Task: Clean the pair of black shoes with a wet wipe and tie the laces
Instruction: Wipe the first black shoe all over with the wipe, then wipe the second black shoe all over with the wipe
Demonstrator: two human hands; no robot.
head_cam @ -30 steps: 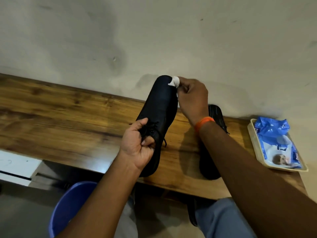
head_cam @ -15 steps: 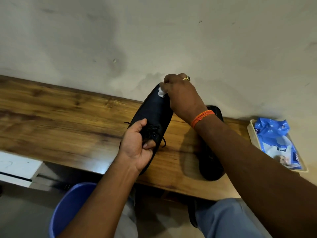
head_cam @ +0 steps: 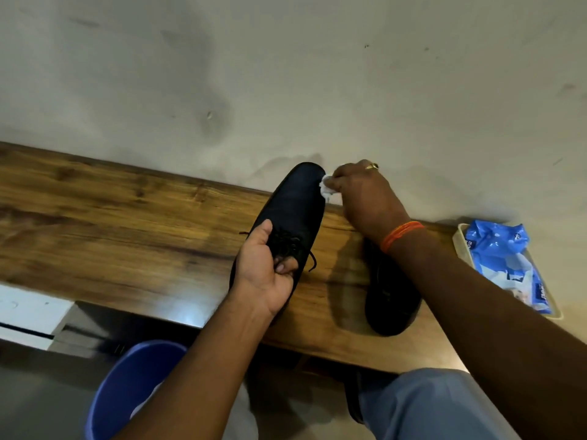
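1. I have the left hand (head_cam: pixel 265 271) clamped round the lace area of the matt black lace-up shoe (head_cam: pixel 292 214) in the centre of the frame. The thumb lies over the tongue and the fingers curl round the far side. I judge this grip is there to brace the shoe so the wiping does not push it about.

2. My right hand (head_cam: pixel 365 198), with a gold ring and an orange thread band at the wrist, pinches a crumpled white wet wipe (head_cam: pixel 327 188). The wipe presses against the right edge of the toe, just above centre frame. Bunching it gives a firm pad for rubbing, as I read it.

3. The held shoe's long axis runs diagonally, heel at lower centre and toe up and to the right, nearly at the grey plaster wall (head_cam: pixel 286 74). The toe looks raised off the brown wooden table (head_cam: pixel 111 223). Whether the heel rests on the wood I cannot tell, as my hand covers it.

4. The second black shoe (head_cam: pixel 390 300) lies flat on the table, right of centre, partly under my right forearm. Its rounded end points to the lower edge of the frame. It waits within reach, not yet in hand.

5. At the right edge, a crinkled blue wet wipe packet (head_cam: pixel 502 255) sits in a shallow cream tray (head_cam: pixel 459 242), close enough for a fresh wipe.

6. A blue plastic bin (head_cam: pixel 127 385) stands below the table at lower left, likely for used wipes.

7. The laces hang loose, so tying remains.
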